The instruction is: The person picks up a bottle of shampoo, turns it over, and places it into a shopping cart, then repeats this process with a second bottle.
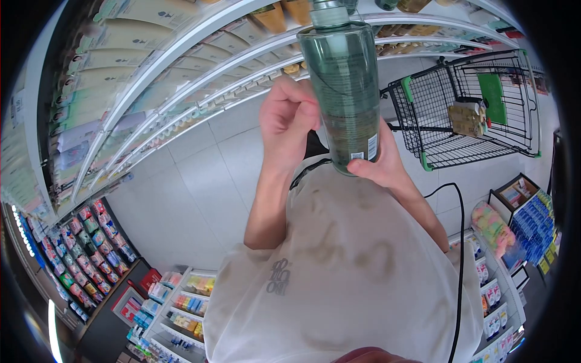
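A tall translucent green bottle with small print and two barcode labels stands upright in front of me, its neck near the top of the view. My right hand grips its lower part, the thumb across the front near the base. Most of that hand's fingers are hidden behind the bottle. Just left of the bottle is my left hand, fingers curled and thumb folded against the index finger. Its knuckles come right up to the bottle's side, and nothing shows in it.
A store shelf with rows of packages curves along the left and top. At the right stands a black wire shopping cart with a yellowish pack inside. Pale floor tiles lie below. A black cable hangs beside my shirt.
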Demonstrator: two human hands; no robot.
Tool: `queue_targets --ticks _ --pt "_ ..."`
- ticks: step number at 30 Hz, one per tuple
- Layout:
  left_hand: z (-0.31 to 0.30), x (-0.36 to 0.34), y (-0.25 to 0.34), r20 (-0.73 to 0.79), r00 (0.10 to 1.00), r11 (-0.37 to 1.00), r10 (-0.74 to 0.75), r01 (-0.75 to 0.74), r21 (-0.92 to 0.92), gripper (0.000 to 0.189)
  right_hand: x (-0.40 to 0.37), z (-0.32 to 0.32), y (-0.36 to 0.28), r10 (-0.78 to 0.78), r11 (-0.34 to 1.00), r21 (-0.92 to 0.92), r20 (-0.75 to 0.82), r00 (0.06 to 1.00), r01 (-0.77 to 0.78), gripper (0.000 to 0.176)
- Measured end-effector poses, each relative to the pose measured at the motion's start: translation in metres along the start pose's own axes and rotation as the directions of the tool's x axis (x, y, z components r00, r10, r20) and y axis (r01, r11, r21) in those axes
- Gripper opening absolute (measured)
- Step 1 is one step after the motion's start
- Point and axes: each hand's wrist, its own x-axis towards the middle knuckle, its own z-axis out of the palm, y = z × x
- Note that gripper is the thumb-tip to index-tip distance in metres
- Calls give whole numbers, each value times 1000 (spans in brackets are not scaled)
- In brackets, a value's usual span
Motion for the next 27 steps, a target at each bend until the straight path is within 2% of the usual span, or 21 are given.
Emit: queue_targets --ticks 5,11,14,17,20,27 --pt "-9 9 4 -23 999 992 -42 44 121 8 15 5 1 22 1000 -14 11 1000 -21 92" --pt "-19 18 4 -33 999 993 -22 26 111 5 27 9 1 45 999 -3 -10 999 -45 91" --pt "-11 22 11 -111 992 981 -53 72 182 10 30 9 2 50 999 -17 -4 999 -50 91" --pt "-11 24 12 -123 990 976 -66 90 201 11 32 9 2 37 999 -13 -2 999 -37 92" --pt "-19 23 9 -46 998 981 -51 58 185 10 32 8 2 38 999 -20 -3 999 -38 92" --pt "-3 16 11 -62 997 970 -50 63 233 9 23 3 -3 33 999 -23 13 999 -33 93"
